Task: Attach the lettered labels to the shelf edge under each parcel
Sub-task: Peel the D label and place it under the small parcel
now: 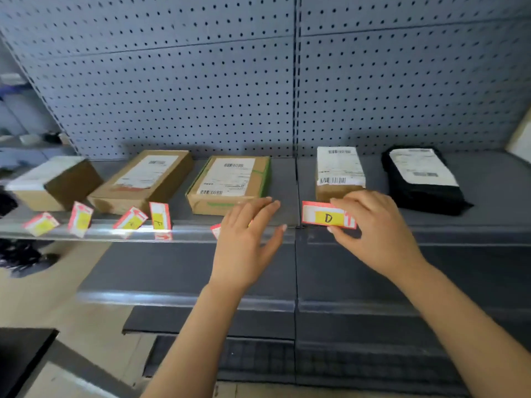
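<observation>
My right hand (373,225) pinches a red-and-yellow label marked D (323,216) against the shelf edge (431,235), just below a small brown parcel (339,173) with a white slip. My left hand (247,234) hovers with fingers spread over another label (216,230), mostly hidden beneath it, in front of the green-taped box (230,182). Several more labels lean on the clear edge strip to the left, one marked F (160,216). A black bag parcel (422,176) lies at the right.
Two more cardboard boxes (143,179) (54,182) sit on the left of the shelf. A pegboard back wall (258,81) rises behind. Lower grey shelves (201,271) jut out beneath my arms. Dark items lie at the far left.
</observation>
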The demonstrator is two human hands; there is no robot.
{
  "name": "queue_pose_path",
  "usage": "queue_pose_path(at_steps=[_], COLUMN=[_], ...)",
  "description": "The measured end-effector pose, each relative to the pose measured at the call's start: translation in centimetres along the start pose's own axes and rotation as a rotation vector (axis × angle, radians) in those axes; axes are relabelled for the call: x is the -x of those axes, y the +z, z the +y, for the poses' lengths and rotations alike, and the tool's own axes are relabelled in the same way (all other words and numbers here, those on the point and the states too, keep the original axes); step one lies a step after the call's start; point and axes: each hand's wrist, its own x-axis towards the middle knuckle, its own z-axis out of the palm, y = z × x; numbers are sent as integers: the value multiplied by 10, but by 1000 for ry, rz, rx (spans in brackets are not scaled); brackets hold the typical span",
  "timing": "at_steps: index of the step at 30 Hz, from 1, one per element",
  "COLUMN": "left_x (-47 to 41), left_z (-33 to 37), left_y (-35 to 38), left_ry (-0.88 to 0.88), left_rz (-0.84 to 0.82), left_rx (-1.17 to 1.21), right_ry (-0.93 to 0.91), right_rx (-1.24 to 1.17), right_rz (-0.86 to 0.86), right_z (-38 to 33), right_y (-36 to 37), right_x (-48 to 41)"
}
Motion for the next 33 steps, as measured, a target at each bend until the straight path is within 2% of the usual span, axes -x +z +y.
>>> queue_pose_path(at_steps=[8,16,27,33], left_x=[5,10,18,20], left_z=[22,18,12,10], left_y=[41,101,127,132], left_ry=[121,316,367,400], left_rz=[-40,-63,-20,12], left_rx=[103,10,-128,-103], right_ry=[95,65,14,-73], right_rx=[150,152,110,141], right_rz=[-43,-61,-77,-86], right_z=[25,43,64,65], right_y=[-40,-42,-33,-24], right_x=[39,34,24,20])
